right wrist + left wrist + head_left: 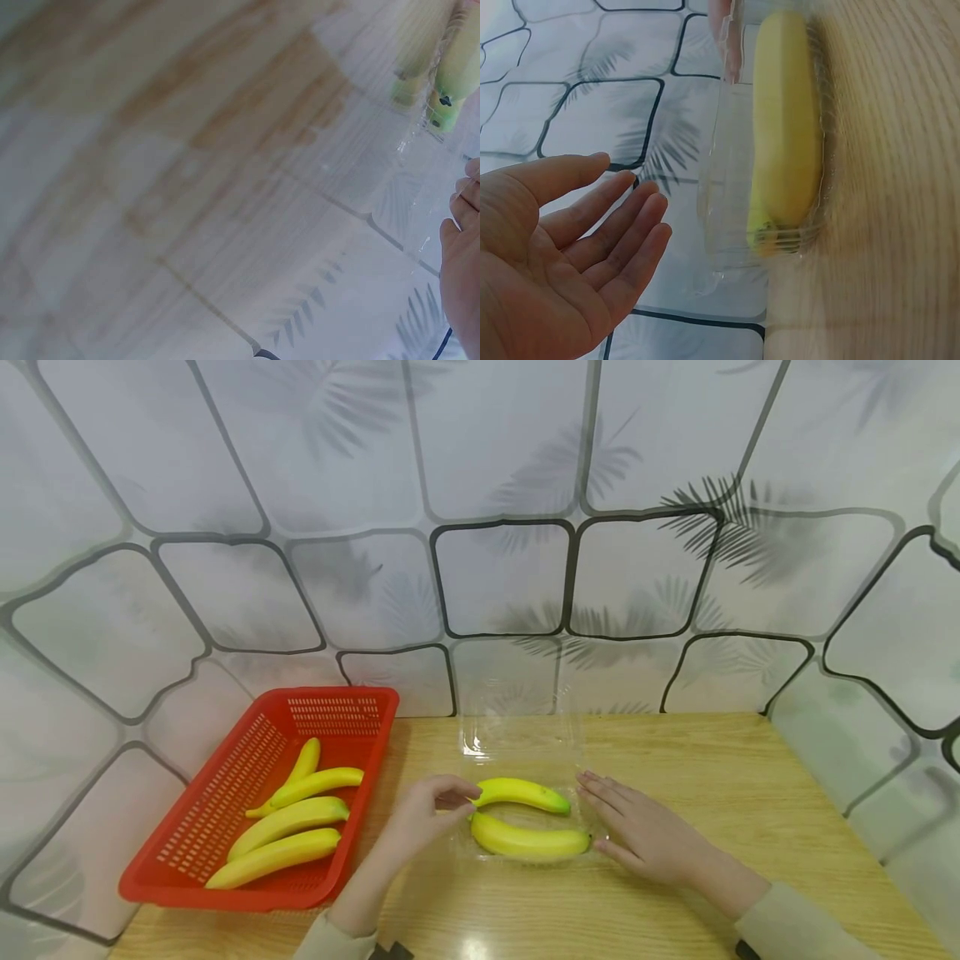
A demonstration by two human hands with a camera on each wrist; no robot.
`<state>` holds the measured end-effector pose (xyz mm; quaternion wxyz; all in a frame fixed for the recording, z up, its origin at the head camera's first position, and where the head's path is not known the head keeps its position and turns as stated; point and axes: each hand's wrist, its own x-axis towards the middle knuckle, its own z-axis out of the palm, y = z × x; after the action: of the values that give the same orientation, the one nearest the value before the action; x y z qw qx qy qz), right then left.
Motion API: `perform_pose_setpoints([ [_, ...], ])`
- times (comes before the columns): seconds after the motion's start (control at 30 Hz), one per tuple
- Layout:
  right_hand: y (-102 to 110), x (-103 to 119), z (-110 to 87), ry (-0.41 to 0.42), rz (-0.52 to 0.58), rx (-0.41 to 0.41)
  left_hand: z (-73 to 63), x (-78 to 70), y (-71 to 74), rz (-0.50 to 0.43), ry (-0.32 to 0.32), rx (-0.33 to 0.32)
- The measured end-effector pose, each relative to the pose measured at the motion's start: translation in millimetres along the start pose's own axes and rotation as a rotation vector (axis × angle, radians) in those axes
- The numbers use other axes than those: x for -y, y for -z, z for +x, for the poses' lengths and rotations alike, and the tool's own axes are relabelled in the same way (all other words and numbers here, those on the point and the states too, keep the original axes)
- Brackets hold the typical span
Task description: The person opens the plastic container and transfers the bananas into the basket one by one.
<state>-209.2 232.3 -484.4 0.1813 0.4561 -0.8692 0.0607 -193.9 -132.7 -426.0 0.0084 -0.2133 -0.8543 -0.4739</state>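
A clear plastic clamshell box point(724, 180) sits on the table with its lid point(517, 735) raised at the back. Inside lie two yellow bananas with greenish tips, a rear banana point(525, 792) and a front banana point(528, 840), side by side. At the box's left end is my left hand point(427, 817), empty, its fingers loosely bent and apart from the bananas in the left wrist view. My right hand point(652, 837) is at the right end, fingers extended, fingertips right at the box's edge. Only part of that hand shows in the right wrist view.
On the left stands a red slotted plastic basket point(258, 902) with several bananas point(288, 822) in it. The wooden table point(690, 760) meets a patterned wall covering point(502, 577) at the back, which also rises on both sides.
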Motion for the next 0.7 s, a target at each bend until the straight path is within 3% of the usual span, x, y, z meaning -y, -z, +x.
perform_pose_setpoints([
  [0.7,-2.5,-1.4,-1.8,-0.004,0.014,0.003,6.4,1.9,-26.1,0.026,0.062,0.049],
])
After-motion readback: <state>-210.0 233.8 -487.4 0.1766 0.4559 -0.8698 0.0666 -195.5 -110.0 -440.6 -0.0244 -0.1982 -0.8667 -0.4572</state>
